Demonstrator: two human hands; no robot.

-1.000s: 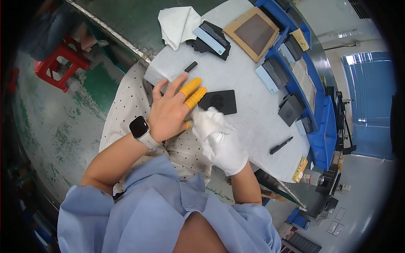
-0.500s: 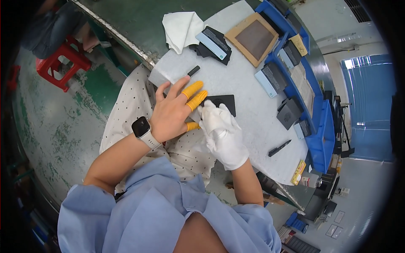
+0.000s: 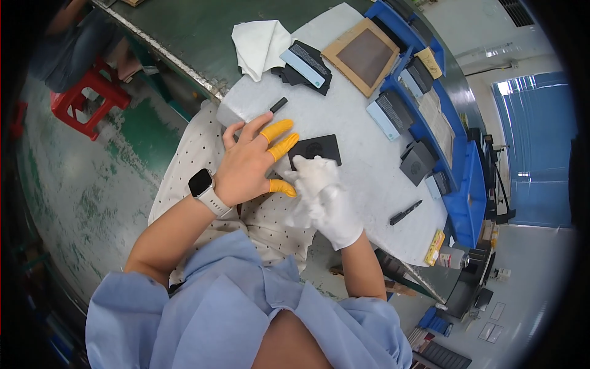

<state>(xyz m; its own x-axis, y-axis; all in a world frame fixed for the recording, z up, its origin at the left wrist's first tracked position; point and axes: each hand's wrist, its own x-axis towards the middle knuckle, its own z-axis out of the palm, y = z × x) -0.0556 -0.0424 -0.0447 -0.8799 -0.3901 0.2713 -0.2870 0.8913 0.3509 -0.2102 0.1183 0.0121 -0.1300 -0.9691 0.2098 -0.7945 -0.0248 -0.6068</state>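
A flat black rectangular piece [image 3: 324,145] with a faint round emblem lies on the pale padded mat. My left hand [image 3: 249,158], with yellow finger cots on the thumb and two fingers, is spread open, its fingertips by the piece's left edge. My right hand [image 3: 332,206] wears a white glove. Its fingers are curled around a bunched white cloth [image 3: 297,214] at the near edge of the black piece; cloth and glove are hard to tell apart. Just beyond my left fingertips lies a short black cylinder, like a pen cap [image 3: 279,104].
Black-and-light-blue boxes [image 3: 385,117], a brown-framed panel [image 3: 361,54] and a folded white cloth [image 3: 261,48] lie farther back. Blue bins [image 3: 468,197] line the right side. A black marker [image 3: 406,213] rests at the right. A person sits by a red stool [image 3: 92,101] at left.
My right hand has drawn back toward me, uncovering more of the black piece and its emblem. My left thumb has shifted slightly right. The whole view has shifted a little.
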